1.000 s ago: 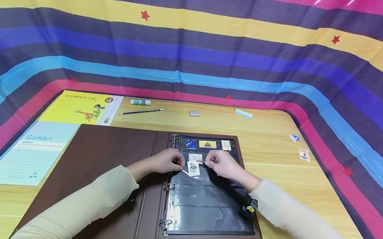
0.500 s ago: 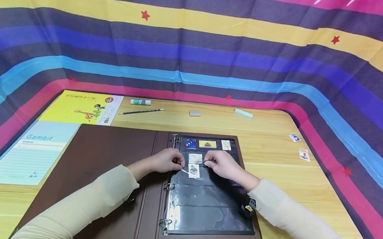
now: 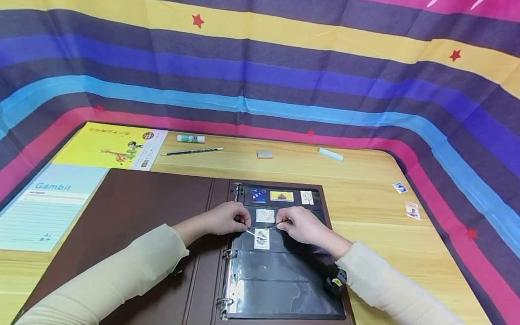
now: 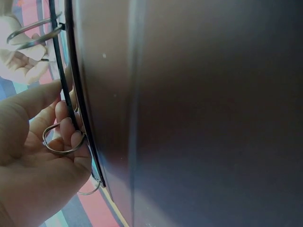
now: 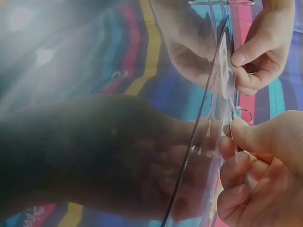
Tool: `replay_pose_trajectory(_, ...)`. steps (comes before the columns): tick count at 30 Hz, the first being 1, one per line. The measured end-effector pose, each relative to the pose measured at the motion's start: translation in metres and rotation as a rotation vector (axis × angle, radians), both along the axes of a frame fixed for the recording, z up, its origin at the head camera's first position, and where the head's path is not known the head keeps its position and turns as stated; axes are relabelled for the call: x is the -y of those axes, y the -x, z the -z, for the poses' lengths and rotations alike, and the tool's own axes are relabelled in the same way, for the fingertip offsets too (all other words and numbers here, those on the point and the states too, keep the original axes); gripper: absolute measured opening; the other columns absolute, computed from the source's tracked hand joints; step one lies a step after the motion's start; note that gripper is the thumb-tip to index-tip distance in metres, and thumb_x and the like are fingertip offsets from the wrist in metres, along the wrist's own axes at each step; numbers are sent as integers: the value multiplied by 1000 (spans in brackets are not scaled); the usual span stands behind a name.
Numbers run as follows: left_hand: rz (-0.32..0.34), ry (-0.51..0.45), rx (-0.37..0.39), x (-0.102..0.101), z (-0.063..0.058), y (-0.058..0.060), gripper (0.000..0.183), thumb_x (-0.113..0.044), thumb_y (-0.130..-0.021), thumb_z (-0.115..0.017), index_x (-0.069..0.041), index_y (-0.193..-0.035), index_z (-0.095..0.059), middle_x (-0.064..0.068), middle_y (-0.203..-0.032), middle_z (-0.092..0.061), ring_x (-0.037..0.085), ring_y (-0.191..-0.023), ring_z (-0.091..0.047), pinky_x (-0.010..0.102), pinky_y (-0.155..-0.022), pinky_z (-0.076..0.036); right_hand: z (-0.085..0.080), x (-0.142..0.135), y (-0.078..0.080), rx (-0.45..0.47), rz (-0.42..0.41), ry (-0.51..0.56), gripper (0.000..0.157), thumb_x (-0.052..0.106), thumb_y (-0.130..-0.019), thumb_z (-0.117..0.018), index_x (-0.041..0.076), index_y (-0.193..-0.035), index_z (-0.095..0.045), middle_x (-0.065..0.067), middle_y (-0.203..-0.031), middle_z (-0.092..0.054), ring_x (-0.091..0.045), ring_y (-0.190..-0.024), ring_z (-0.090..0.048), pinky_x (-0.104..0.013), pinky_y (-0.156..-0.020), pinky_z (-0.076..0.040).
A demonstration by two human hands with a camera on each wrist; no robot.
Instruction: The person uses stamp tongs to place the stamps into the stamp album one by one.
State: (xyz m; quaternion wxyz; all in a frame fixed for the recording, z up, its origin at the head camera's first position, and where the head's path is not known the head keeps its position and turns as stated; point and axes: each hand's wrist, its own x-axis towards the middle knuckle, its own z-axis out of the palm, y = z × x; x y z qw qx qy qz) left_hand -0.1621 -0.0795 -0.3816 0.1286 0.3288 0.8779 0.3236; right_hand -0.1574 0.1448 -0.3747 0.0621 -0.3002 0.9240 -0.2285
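A brown ring-binder stamp album (image 3: 159, 196) lies spread on the table, with a black pocket page (image 3: 287, 298) on its right side. My left hand (image 3: 227, 218) pinches the edge of a clear pocket strip (image 3: 250, 232) near the rings. My right hand (image 3: 303, 225) holds thin metal tweezers (image 3: 272, 226), their tips at the top of a pale portrait stamp (image 3: 262, 239) in the third row. Directly above it is another pale stamp (image 3: 265, 216). The top row bears a blue stamp (image 3: 259, 196), a yellow stamp (image 3: 282, 196) and a tree stamp (image 3: 307, 197).
Two loose stamps, a blue one (image 3: 399, 187) and a pale one (image 3: 412, 210), lie at right. Along the back are a glue stick (image 3: 191, 139), a pencil (image 3: 192, 151), a grey eraser (image 3: 264, 154) and a light-blue bar (image 3: 330, 154). A yellow book (image 3: 104, 145) and a Gambit notebook (image 3: 38, 213) lie left.
The portrait stamp has straightened and slid down from overlapping the second row into the third. The right hand with the tweezers has shifted slightly down and left; the left hand stays put.
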Motion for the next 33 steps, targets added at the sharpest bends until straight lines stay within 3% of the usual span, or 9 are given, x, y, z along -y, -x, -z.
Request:
replay_pose_trajectory(6,9,-8,-1,0,-1,-1,7,-6,-73,-58,-13,-72,-58,-5,-71,-45,11,-70,-41,24,-61,-35,-1,-12,2,-41,26,44,7,12,-76,-59,17,-72,-54,10,-67,-51,-7,-62,-45,-26,-59,-38)
replay_pose_trajectory(11,14,-13,-12,0,0,-1,7,-6,-73,-58,-13,-71,-58,-5,-70,-45,12,-69,-41,24,-61,-35,-7,-51,8,-45,108,205,4,12,-76,-58,9,-76,-56,4,-71,-53,-10,-66,-48,-27,-61,-40)
replay_pose_trajectory(15,12,-18,-15,1,1,-1,6,-7,-73,-59,-13,-71,-58,-5,-70,-44,12,-69,-41,24,-61,-36,-18,-100,10,-22,293,296,10,11,-78,-55,3,-84,-56,-9,-73,-54,-15,-57,-48,-28,-50,-41)
replay_pose_trajectory(19,15,-20,-18,2,2,-1,6,-7,-74,-58,-13,-71,-58,-5,-70,-44,11,-68,-41,24,-60,-36,-19,-161,10,-88,523,322,22,18,-81,-52,-2,-90,-53,-18,-78,-53,-22,-52,-50,-29,-45,-40)
replay_pose_trajectory(22,19,-26,-10,2,2,-1,6,-6,-75,-58,-12,-71,-58,-4,-70,-44,10,-67,-41,24,-60,-37,-8,-211,12,-126,711,290,36,34,-81,-49,0,-92,-52,-12,-79,-54,-16,-53,-53,-33,-42,-40)
replay_pose_trajectory(25,25,-27,-8,2,2,-1,6,-5,-74,-57,-11,-72,-58,-4,-70,-44,10,-66,-41,24,-59,-37,1,-248,11,-85,873,228,46,44,-78,-47,1,-93,-51,-9,-77,-53,-11,-50,-53,-35,-42,-39)
replay_pose_trajectory(28,28,-21,-17,1,1,-1,6,-6,-74,-57,-11,-72,-58,-4,-70,-44,10,-66,-41,23,-59,-37,3,-264,5,-27,958,173,45,41,-79,-47,-2,-95,-50,-10,-74,-55,-13,-48,-53,-33,-47,-41)
replay_pose_trajectory(33,21,-17,-15,1,0,-1,5,-6,-74,-57,-11,-73,-59,-5,-70,-44,9,-66,-41,23,-60,-37,-1,-269,-3,74,1001,97,37,29,-81,-49,-5,-94,-51,-6,-60,-58,-17,-50,-55,-34,-60,-36)
